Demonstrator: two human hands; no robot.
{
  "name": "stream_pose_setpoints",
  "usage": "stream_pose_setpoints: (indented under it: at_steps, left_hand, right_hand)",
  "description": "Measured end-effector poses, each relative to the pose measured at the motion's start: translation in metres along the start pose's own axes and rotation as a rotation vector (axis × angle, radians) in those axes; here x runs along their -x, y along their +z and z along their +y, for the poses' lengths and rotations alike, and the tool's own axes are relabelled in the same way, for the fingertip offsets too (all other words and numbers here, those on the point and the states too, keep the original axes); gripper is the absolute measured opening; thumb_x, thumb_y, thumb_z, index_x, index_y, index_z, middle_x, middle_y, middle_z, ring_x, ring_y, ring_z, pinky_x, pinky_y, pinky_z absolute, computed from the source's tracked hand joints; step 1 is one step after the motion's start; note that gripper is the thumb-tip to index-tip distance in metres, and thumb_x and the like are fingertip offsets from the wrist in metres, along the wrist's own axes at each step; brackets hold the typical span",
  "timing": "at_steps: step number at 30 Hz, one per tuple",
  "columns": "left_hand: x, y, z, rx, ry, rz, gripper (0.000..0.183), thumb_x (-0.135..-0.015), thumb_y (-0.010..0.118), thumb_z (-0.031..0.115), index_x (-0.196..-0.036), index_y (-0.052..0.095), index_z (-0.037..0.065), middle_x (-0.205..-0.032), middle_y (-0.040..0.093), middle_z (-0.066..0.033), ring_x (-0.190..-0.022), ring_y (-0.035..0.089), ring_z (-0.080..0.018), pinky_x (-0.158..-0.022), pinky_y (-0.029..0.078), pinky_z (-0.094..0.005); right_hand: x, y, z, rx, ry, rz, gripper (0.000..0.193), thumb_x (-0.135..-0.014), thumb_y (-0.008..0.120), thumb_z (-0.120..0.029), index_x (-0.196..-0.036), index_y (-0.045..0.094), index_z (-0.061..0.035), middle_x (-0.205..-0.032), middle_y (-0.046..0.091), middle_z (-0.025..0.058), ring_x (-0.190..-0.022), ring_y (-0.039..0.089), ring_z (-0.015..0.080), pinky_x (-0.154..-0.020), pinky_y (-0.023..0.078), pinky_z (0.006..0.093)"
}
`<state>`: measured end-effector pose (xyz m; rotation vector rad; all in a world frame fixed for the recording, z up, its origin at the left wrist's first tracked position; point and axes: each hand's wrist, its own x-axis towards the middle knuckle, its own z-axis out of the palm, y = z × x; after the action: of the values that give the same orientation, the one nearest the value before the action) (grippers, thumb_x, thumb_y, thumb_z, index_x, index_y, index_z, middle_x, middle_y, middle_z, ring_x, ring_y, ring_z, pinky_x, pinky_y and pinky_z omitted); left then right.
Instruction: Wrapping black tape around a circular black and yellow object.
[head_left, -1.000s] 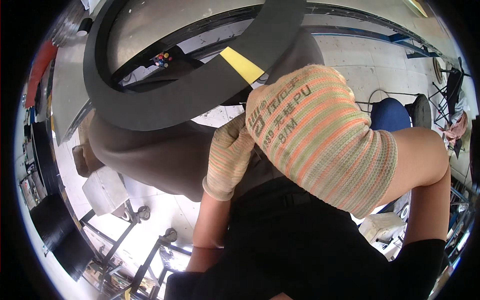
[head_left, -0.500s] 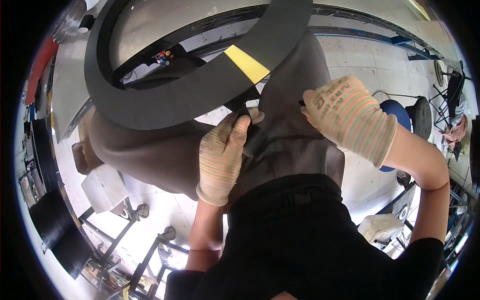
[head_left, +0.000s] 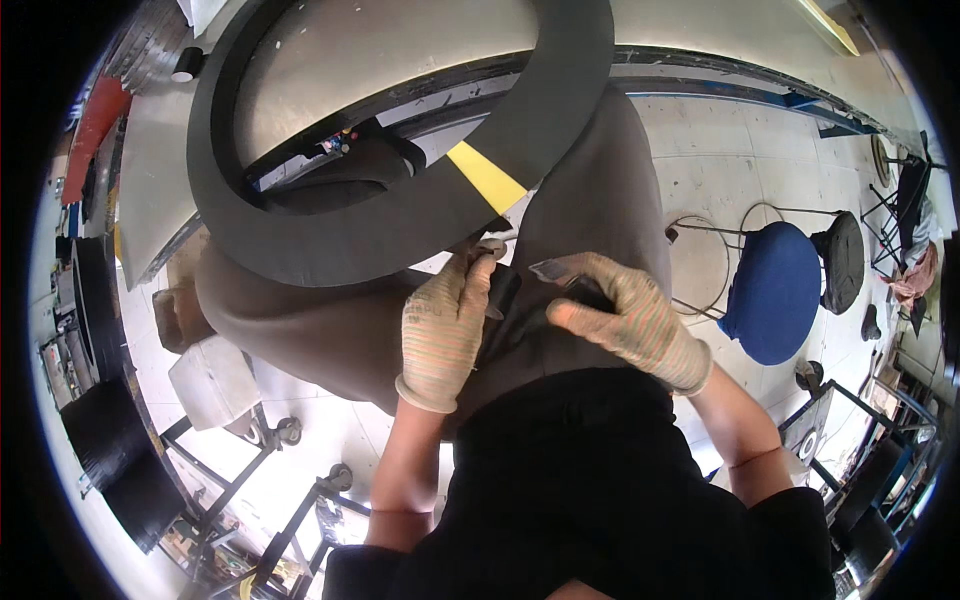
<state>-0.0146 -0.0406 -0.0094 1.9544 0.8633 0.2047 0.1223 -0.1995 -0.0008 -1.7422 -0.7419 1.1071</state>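
A large flat black ring-shaped piece (head_left: 330,240) lies across the table edge and my lap, with a yellow wedge-shaped patch (head_left: 487,178) on its near right side. Just below this ring, my left hand (head_left: 443,330), in a striped knit glove, is closed on a black strip (head_left: 503,290) that hangs over my lap. Facing it from the right is my right hand (head_left: 640,325), gloved alike. Its fingers curl around a small dark object (head_left: 590,293) whose kind I cannot make out. A pale, pointed tip shows at the fingertips, too blurred to name.
Beyond the ring stretches a grey tabletop (head_left: 400,40) with a dark metal frame. A blue round stool (head_left: 775,293) stands on the tiled floor to the right. Wheeled metal racks (head_left: 290,430) are at the lower left. A small black cylinder (head_left: 187,64) sits at the far left.
My right hand has come down and left, from beyond my right thigh to close beside the left hand. The ring has shifted slightly in view. The blue stool is now largely uncovered.
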Motion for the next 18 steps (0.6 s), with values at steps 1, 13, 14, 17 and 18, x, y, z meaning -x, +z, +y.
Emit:
stream_pose_setpoints:
  at_steps: [1, 13, 14, 17, 18]
  left_hand:
    - [0.0, -0.004, 0.016, -0.066, -0.126, -0.025, 0.032, -0.096, 0.053, 0.028, -0.101, 0.069, 0.0, -0.079, 0.067, -0.0174, -0.065, 0.062, -0.0243, -0.065, 0.048, -0.0347]
    - [0.012, 0.008, -0.015, -0.183, 0.279, 0.013, 0.025, -0.097, 0.048, 0.022, -0.104, 0.063, 0.004, -0.093, 0.067, -0.0155, -0.082, 0.065, -0.0312, -0.071, 0.05, -0.0419]
    - [0.012, 0.008, -0.013, -0.117, 0.265, 0.06, 0.028, -0.098, 0.046, 0.025, -0.101, 0.063, 0.003, -0.091, 0.067, -0.0163, -0.082, 0.065, -0.0323, -0.071, 0.05, -0.0426]
    - [0.013, 0.012, -0.009, -0.059, 0.082, 0.029, 0.027, -0.098, 0.046, 0.024, -0.103, 0.062, 0.003, -0.091, 0.067, -0.0161, -0.079, 0.063, -0.0353, -0.07, 0.049, -0.0436]
    - [0.012, 0.013, -0.01, -0.154, 0.125, 0.084, 0.027, -0.098, 0.047, 0.025, -0.103, 0.063, 0.003, -0.087, 0.066, -0.0161, -0.078, 0.063, -0.0359, -0.07, 0.048, -0.0441]
  right_hand:
    - [-0.001, 0.009, 0.004, -0.023, 0.009, 0.024, 0.054, -0.085, 0.067, -0.047, -0.116, 0.06, -0.0026, -0.085, 0.065, 0.0089, -0.075, 0.062, 0.0145, -0.069, 0.049, 0.0291]
    - [0.001, 0.038, 0.027, -0.414, 0.19, -0.06, 0.032, -0.086, 0.074, -0.03, -0.1, 0.061, -0.004, -0.067, 0.047, -0.0084, -0.056, 0.04, 0.0011, -0.048, 0.033, 0.0198]
    - [-0.001, 0.036, 0.026, -0.403, 0.181, -0.056, 0.032, -0.086, 0.074, -0.03, -0.1, 0.061, -0.004, -0.067, 0.047, -0.0084, -0.056, 0.04, 0.0011, -0.048, 0.033, 0.0198]
    - [-0.007, 0.036, 0.027, -0.368, 0.085, 0.072, 0.033, -0.086, 0.074, -0.028, -0.104, 0.059, -0.004, -0.068, 0.048, -0.0078, -0.056, 0.039, 0.0006, -0.048, 0.032, 0.0191]
    - [-0.009, 0.04, 0.028, -0.247, 0.01, 0.058, 0.035, -0.086, 0.074, -0.028, -0.106, 0.059, -0.0037, -0.068, 0.049, -0.0075, -0.056, 0.039, 0.0004, -0.047, 0.032, 0.0191]
